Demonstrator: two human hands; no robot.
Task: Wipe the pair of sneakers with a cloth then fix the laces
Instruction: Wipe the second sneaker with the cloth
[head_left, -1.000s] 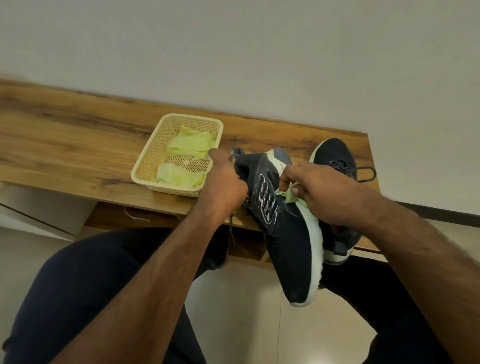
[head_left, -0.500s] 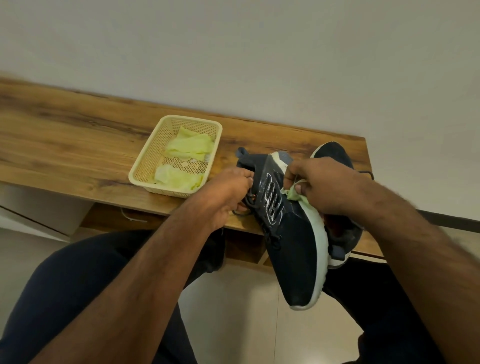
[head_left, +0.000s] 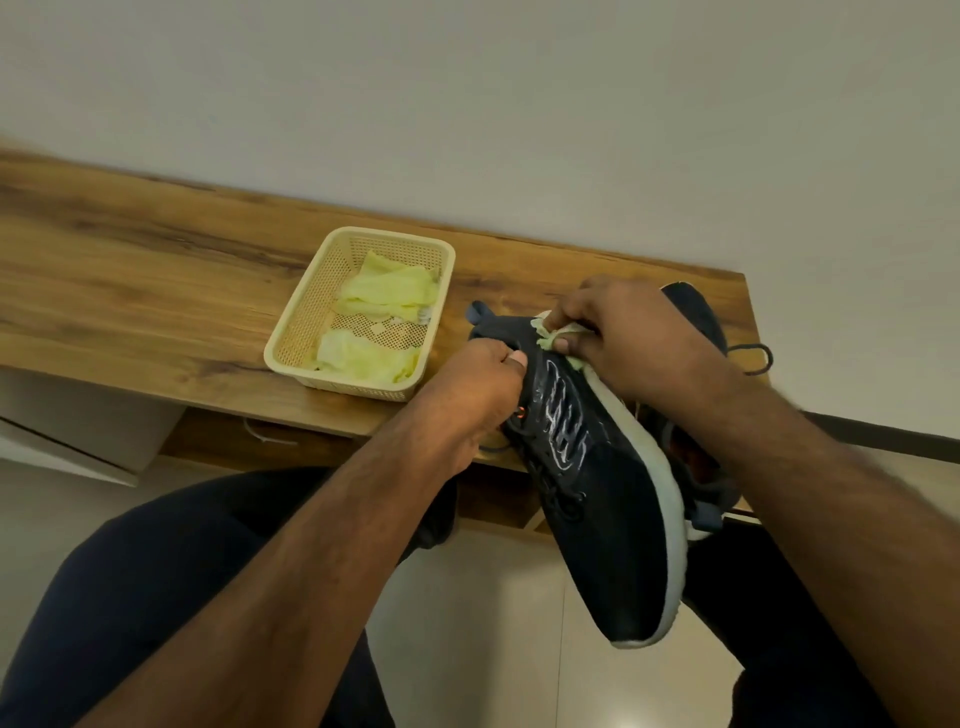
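A dark navy sneaker (head_left: 608, 509) with a white sole is held in the air, toe pointing down toward my lap. My left hand (head_left: 478, 395) grips it at the collar and lace side. My right hand (head_left: 618, 338) pinches a pale green cloth (head_left: 558, 335) against the heel end of the sole. The second navy sneaker (head_left: 698, 317) lies on the wooden table (head_left: 156, 291) behind my right hand, mostly hidden, with a lace loop (head_left: 756, 358) sticking out to the right.
A cream plastic basket (head_left: 306, 317) holding more pale green cloths (head_left: 384, 293) stands on the table, left of the sneakers. A white wall rises behind the table. My knees in dark trousers and a light tiled floor lie below.
My right hand with the cloth has slid up along the sole toward the heel. My left hand has shifted lower on the shoe's lace side.
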